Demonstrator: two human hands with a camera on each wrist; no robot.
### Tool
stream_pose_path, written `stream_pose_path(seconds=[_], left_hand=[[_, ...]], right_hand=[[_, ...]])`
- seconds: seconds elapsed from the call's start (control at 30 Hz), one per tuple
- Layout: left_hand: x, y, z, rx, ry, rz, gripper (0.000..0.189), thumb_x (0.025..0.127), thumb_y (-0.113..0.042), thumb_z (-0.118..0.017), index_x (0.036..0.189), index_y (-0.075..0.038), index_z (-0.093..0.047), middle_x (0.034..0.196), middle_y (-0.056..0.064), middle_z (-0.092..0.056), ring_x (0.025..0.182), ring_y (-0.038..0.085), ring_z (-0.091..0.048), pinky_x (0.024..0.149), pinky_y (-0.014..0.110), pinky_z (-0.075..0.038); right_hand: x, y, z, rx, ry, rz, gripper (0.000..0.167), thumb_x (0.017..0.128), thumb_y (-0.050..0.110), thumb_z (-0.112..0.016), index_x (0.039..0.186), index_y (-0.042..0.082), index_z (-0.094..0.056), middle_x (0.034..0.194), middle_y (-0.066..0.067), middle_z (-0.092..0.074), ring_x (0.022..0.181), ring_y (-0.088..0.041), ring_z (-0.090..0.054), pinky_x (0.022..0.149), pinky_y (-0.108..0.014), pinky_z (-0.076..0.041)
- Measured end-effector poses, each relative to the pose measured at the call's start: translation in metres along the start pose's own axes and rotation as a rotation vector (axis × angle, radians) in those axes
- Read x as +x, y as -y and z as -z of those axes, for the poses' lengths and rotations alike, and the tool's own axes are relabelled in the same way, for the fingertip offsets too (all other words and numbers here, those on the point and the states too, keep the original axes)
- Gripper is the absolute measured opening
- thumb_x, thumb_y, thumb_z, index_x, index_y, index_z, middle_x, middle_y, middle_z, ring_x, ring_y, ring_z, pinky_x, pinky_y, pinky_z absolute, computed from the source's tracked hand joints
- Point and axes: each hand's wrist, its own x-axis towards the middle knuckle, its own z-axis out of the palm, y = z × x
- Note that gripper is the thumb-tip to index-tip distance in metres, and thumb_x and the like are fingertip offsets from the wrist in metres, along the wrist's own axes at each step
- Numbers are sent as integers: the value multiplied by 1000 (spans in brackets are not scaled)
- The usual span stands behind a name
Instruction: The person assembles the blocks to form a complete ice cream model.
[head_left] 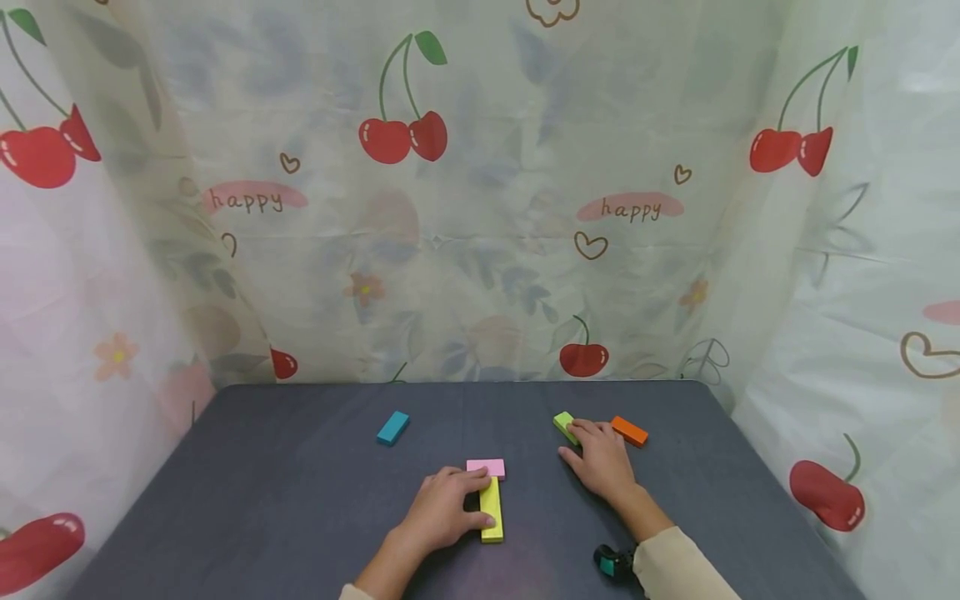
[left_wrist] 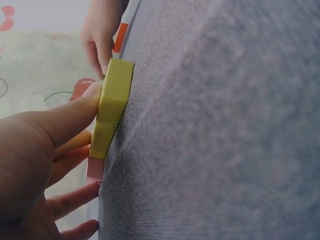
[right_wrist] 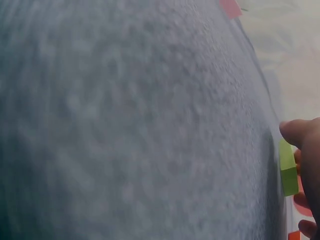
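A yellow block (head_left: pixel 491 510) lies lengthwise on the dark tabletop, its far end against a pink block (head_left: pixel 486 468) set crosswise. My left hand (head_left: pixel 444 515) is beside them, with the thumb on the near part of the yellow block and the index finger reaching the place where the two blocks meet. In the left wrist view, the other fingers (left_wrist: pixel 75 201) stretch out near the pink block. My right hand (head_left: pixel 602 460) reaches over a light green block (head_left: pixel 564 425), its fingertips at the block and its thumb held out to the side.
An orange block (head_left: pixel 629 431) lies just right of the right hand. Farther left is a blue block (head_left: pixel 393 428). A black device with a teal patch (head_left: pixel 613 563) sits by the right sleeve. Printed curtains (head_left: pixel 480 275) surround the table's back and sides.
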Motion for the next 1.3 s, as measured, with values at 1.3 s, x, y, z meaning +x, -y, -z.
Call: stream_pose_path(seconds=[1.3], left_hand=[[0, 1, -1, -9, 5, 24, 59, 77, -46, -79, 128, -21, -67, 128, -7, -62, 117, 23, -52, 97, 51, -37]], right_hand=[[10, 54, -13, 42, 108, 123, 48, 91, 41, -66, 131, 14, -64, 134, -4, -57, 117, -30, -51, 98, -53, -38]])
